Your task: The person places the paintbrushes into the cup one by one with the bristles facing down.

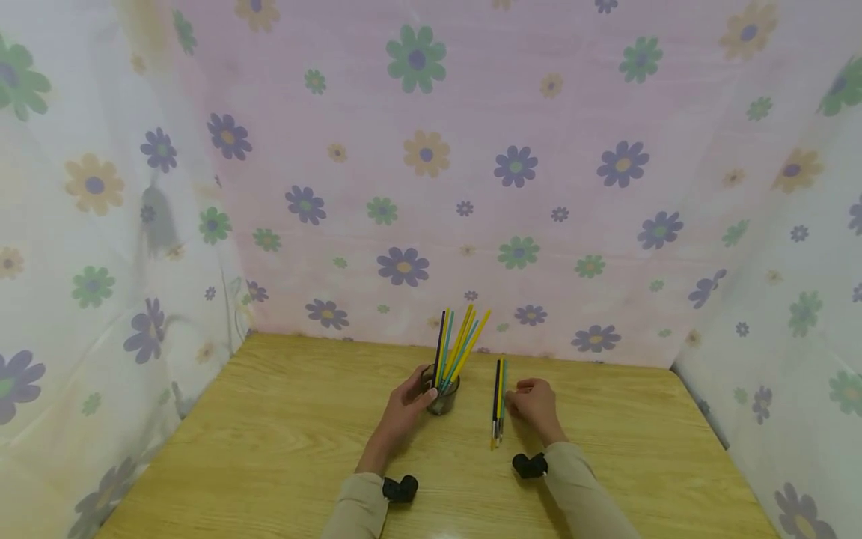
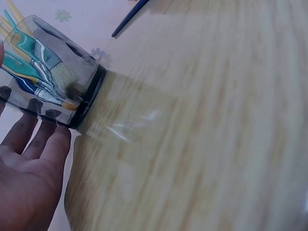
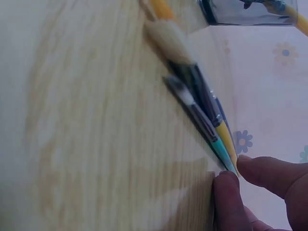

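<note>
My left hand (image 1: 404,404) holds a dark see-through cup (image 1: 442,404), thumb on the near side and fingers along the other. Several paintbrushes (image 1: 458,348) with yellow, teal and dark blue handles stand in it, bristles down, as the left wrist view shows. To the right, three paintbrushes lie side by side on the table: dark blue (image 1: 496,393), yellow (image 1: 500,397) and teal (image 3: 219,147). My right hand (image 1: 535,404) is beside them, its thumb and index finger pinching the teal paintbrush's handle. The fingers partly cover that handle in the right wrist view.
The wood-grain table (image 1: 269,434) runs back to a pink flowered cloth (image 1: 471,112). Flowered cloth also hangs at the left and right sides. Each sleeved wrist carries a small black camera (image 1: 400,489).
</note>
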`<state>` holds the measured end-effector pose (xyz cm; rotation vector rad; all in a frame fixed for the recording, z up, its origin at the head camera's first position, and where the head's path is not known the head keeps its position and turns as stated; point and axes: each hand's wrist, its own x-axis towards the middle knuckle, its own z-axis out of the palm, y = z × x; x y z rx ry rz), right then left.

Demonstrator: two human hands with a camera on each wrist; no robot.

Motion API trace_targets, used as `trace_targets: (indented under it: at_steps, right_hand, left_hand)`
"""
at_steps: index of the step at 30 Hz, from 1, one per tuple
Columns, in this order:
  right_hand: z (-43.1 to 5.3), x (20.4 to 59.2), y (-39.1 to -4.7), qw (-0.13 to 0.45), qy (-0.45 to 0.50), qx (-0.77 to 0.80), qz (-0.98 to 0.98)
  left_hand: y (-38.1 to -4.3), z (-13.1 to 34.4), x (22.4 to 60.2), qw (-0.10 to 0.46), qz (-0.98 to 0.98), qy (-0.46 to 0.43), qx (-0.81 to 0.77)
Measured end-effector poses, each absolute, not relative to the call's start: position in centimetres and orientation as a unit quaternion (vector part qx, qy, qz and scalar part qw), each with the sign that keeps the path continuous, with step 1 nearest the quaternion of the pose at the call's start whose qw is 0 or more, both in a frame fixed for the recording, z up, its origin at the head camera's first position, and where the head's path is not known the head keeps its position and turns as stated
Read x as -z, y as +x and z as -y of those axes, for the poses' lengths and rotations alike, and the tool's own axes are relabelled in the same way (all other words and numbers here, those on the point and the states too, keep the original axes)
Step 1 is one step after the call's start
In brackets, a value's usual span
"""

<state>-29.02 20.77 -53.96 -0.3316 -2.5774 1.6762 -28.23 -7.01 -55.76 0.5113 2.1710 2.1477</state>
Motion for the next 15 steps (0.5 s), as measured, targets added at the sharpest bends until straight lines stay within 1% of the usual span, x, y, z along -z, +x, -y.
trace_targets:
  at_steps: [5, 10, 15]
  right_hand:
    - [-20.65, 54.09, -29.09, 0.038, -0.103, -0.524, 0.845]
    - [-20.75, 53.94, -29.06, 0.033, -0.107, -0.523, 0.845]
    - [-20.94, 53.91, -28.94, 0.050, -0.105, -0.489, 0.865]
  left_hand:
    - [-28.14, 7.08, 55.76, 0.022, -0.704, 0.169, -0.689]
    - [-28.12, 7.04, 55.71, 0.017, -0.704, 0.174, -0.689]
    - [-28.05, 7.01, 55.76, 0.021, -0.702, 0.167, -0.692]
